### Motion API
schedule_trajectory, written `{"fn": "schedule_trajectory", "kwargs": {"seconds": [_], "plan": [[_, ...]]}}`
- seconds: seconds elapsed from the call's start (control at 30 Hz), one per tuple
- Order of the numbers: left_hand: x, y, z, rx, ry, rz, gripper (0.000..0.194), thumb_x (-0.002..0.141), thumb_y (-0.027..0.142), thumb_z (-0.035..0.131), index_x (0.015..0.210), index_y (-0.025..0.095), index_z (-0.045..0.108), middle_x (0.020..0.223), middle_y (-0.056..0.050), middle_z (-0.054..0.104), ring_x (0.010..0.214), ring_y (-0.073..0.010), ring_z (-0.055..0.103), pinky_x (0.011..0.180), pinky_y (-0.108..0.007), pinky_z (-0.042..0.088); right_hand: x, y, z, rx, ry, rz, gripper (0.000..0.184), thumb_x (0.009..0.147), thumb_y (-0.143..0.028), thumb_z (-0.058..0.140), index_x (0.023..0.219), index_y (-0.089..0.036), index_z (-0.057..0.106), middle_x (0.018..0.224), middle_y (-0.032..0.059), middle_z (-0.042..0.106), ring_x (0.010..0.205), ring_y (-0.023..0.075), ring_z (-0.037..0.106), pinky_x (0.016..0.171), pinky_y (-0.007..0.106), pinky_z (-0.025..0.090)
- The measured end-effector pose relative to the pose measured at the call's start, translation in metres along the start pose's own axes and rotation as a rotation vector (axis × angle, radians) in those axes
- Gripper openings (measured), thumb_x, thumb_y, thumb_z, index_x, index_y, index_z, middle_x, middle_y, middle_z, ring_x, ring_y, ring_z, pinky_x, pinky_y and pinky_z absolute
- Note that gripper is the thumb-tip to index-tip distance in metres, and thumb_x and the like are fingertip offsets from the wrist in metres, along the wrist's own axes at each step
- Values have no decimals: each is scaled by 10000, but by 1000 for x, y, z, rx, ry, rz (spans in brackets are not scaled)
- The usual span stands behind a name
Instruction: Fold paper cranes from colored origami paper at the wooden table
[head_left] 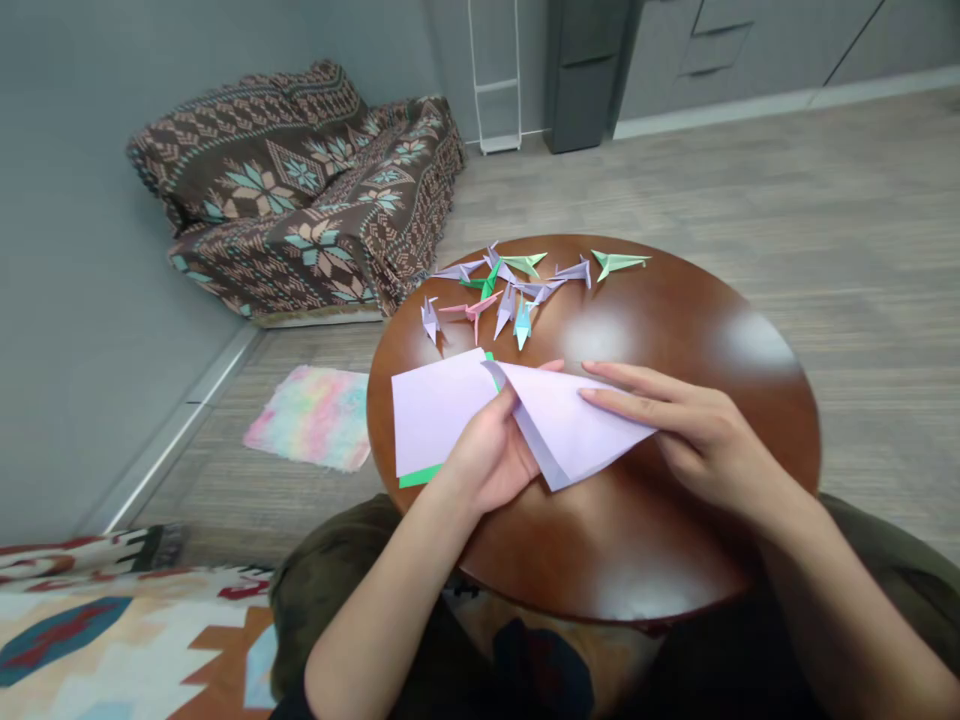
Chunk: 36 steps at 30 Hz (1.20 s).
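Observation:
A sheet of lilac origami paper (581, 415), folded over on itself with its layers slightly apart, is held above the table. My left hand (499, 455) grips its left corner, thumb on top and fingers underneath. At the right side, my right hand (694, 420) pinches the paper, with its index and middle fingers stretched across the upper face and its thumb hidden. Beside my left hand lies a stack of square paper (439, 410), lilac on top with green edges showing below.
Several folded paper cranes, among them a pink crane (474, 312) and a blue crane (523, 322), stand along the far left of the round wooden table (720, 340). A patterned sofa (300, 200) and a pastel rug (311, 418) are beyond.

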<state>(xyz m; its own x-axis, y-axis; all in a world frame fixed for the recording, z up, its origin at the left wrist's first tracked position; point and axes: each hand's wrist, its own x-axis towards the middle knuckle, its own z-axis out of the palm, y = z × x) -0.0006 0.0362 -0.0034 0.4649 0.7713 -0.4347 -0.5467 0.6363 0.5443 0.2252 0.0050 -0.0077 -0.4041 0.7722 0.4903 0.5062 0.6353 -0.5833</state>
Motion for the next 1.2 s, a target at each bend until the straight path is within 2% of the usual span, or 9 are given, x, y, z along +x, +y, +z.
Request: {"fn": "schedule_trajectory", "kwargs": {"seconds": [0.13, 0.23, 0.37, 0.53, 0.6, 0.7, 0.9, 1.03, 1.2], "plan": [[-6, 4, -3, -7, -112, -29, 516, 1019, 548, 548, 1353, 173, 668, 1174, -135, 795, 1065, -296, 764, 917, -427, 629, -2, 4, 1, -43, -18, 6, 660, 940, 29, 443, 1433, -339, 680, 1588, 23, 572, 1411, 234, 604, 1169, 371, 506], [-11, 2, -4, 92, -251, -86, 462, 900, 365, 757, 1304, 162, 666, 1144, -132, 794, 996, -299, 769, 777, -404, 659, -5, 3, 4, -139, -25, 30, 710, 915, 37, 469, 1477, -363, 637, 1602, 16, 556, 1368, 250, 643, 1117, 369, 554], [-7, -2, -6, 293, -131, 36, 454, 774, 156, 828, 1197, 162, 663, 1061, -85, 791, 838, -212, 753, 614, -264, 626, -8, -5, -2, -176, -69, 55, 594, 969, -71, 544, 1473, -370, 640, 1636, 28, 514, 1355, 293, 652, 1120, 419, 553], [3, -2, -11, 493, 4, 349, 406, 729, 289, 903, 1059, 183, 690, 837, 12, 737, 606, -100, 611, 477, -175, 473, -3, -11, -7, 226, 124, 341, 663, 964, -385, 718, 1586, -319, 497, 1507, 99, 650, 1373, 327, 633, 1171, 510, 496], [2, -1, -11, 605, -25, 393, 333, 722, 328, 912, 951, 159, 740, 757, 18, 702, 567, -82, 550, 479, -181, 426, 0, -11, -3, 456, 159, 500, 628, 934, -433, 757, 1519, -289, 580, 1387, 106, 735, 1264, 320, 709, 1078, 469, 577], [-3, -1, -9, 693, -52, 425, 267, 740, 337, 906, 886, 147, 788, 727, 10, 697, 574, -83, 540, 531, -199, 425, 4, -15, 9, 713, 39, 651, 489, 859, -434, 840, 1301, -241, 758, 1219, 93, 811, 1074, 304, 780, 923, 383, 637], [-1, -3, -10, 468, 48, 564, 254, 734, 317, 923, 867, 162, 772, 783, 8, 757, 675, -106, 645, 679, -205, 512, 4, -28, 20, 832, -29, 664, 336, 901, -444, 798, 1173, -250, 837, 1027, 41, 844, 928, 247, 776, 845, 299, 600], [3, -4, -11, 321, 36, 501, 258, 731, 278, 930, 864, 157, 746, 753, 16, 758, 643, -90, 661, 660, -185, 528, 3, -29, 14, 857, -106, 592, 301, 964, -450, 722, 1167, -267, 847, 1042, 31, 842, 959, 251, 771, 870, 302, 587], [3, -6, -9, 301, -1, 453, 286, 728, 283, 930, 884, 153, 729, 759, 5, 765, 629, -101, 672, 654, -204, 542, 2, -22, 19, 897, -40, 700, 283, 935, -449, 760, 1139, -276, 854, 1026, 27, 845, 929, 234, 766, 881, 304, 574]]}}
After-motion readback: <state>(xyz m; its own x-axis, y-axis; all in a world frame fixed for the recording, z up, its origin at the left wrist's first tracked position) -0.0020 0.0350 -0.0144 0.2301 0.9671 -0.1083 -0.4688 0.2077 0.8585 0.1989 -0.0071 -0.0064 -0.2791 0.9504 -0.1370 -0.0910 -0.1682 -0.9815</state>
